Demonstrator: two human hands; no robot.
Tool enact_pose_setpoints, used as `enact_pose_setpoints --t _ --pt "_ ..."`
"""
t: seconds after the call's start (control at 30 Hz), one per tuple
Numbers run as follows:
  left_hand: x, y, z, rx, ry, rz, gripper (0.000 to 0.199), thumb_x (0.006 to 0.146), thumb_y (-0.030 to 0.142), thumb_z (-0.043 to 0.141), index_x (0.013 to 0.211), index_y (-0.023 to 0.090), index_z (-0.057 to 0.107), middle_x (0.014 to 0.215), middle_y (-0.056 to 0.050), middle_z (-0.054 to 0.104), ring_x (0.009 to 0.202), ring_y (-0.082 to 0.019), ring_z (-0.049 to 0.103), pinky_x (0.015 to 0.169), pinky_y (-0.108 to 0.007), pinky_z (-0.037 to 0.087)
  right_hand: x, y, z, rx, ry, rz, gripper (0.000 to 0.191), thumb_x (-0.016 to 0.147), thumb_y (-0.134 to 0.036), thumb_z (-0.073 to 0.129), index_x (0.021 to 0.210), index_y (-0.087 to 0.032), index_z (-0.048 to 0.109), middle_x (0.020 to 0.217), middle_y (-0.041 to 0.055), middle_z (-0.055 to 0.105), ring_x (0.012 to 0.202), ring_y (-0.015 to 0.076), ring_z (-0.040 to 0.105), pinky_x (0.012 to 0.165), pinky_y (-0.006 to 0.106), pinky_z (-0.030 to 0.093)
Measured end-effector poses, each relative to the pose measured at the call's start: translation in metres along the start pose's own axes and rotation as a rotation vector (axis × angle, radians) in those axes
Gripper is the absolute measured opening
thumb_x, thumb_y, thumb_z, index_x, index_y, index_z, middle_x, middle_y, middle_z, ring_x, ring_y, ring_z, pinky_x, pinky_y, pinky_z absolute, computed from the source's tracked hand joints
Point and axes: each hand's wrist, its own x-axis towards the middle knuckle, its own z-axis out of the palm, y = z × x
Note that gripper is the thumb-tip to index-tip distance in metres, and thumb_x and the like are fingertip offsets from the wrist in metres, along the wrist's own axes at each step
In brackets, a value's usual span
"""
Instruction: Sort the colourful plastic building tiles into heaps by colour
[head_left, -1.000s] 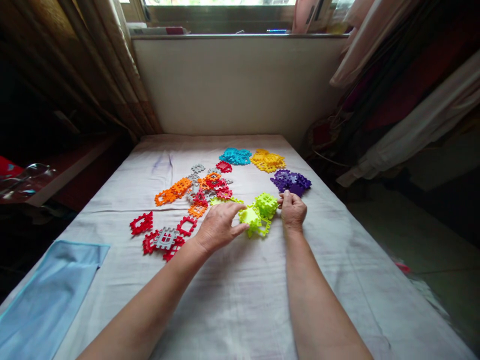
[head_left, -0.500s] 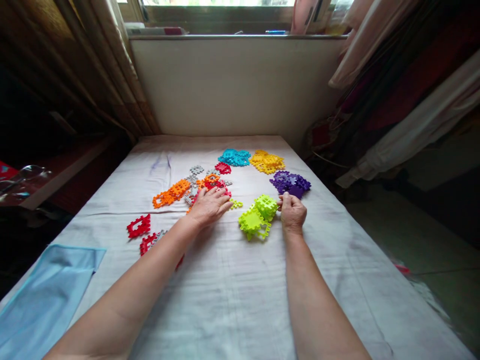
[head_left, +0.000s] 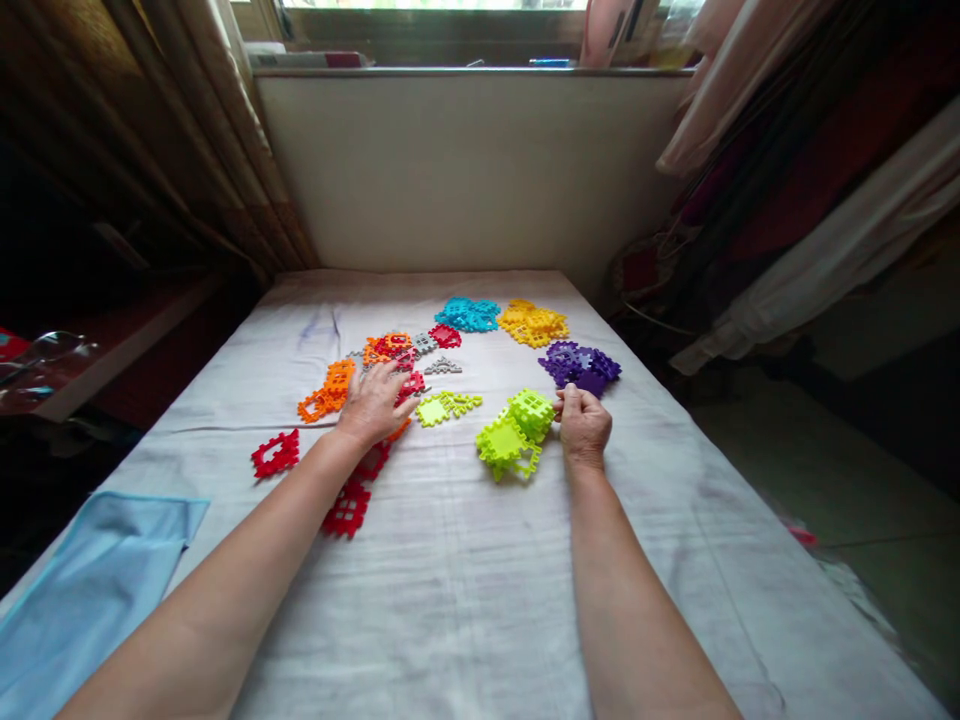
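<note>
My left hand lies palm down with its fingers spread over a mixed heap of red, orange and grey toothed plastic pieces. Beside its fingertips are lime pieces and a grey piece. My right hand is closed in a pinch at the right edge of the lime pile; what its fingers hold, if anything, is too small to make out. Just beyond it is the purple pile. Red pieces show beside my left forearm.
Blue pieces and yellow pieces form piles toward the back of the cloth-covered table. An orange group and a red piece lie left. A light blue cloth covers the near left corner.
My left hand has moved left, and the mixed pieces beneath it have shifted left and spread. More lime and grey pieces now show beside it. My right hand has stayed in place.
</note>
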Motion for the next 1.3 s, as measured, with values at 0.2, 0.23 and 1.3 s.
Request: enact_pose_setpoints --t 0.2,0.23,1.3 --pt "-0.016 0.027 0.01 -0.048 -0.023 0.069 0.048 0.081 0.048 0.066 0.122 0.024 0.066 0.152 -0.015 0.044 0.145 -0.037 0.032 0.117 -0.061 0.015 0.0 -0.001 -0.001 0.003 -0.004 -0.001 0.054 0.083 -0.065 0.047 0.074 -0.018 0.071 0.06 0.0042 0.069 0.057 0.0188 0.062 0.062 0.03 0.049" --pt "-0.016 0.028 0.011 -0.054 -0.032 0.051 0.047 0.081 0.048 0.066 0.121 0.024 0.067 0.152 -0.016 0.044 0.145 -0.037 0.031 0.117 -0.062 0.015 0.0 0.0 -0.001 0.001 -0.005 -0.002 0.054 0.083 -0.065 0.048 0.074 -0.017 0.071 0.06 0.0043 0.069 0.057 0.0188 0.062 0.062 0.031 0.049" --pt "-0.025 0.12 -0.015 -0.214 -0.207 0.128 0.06 0.09 0.054 0.055 0.143 0.028 0.047 0.087 -0.006 0.074 0.084 -0.024 0.071 0.072 -0.03 0.05 0.001 0.002 0.0 -0.011 -0.014 -0.01 0.06 0.084 -0.071 0.044 0.076 -0.018 0.072 0.058 0.0033 0.068 0.053 0.0175 0.06 0.059 0.03 0.05"
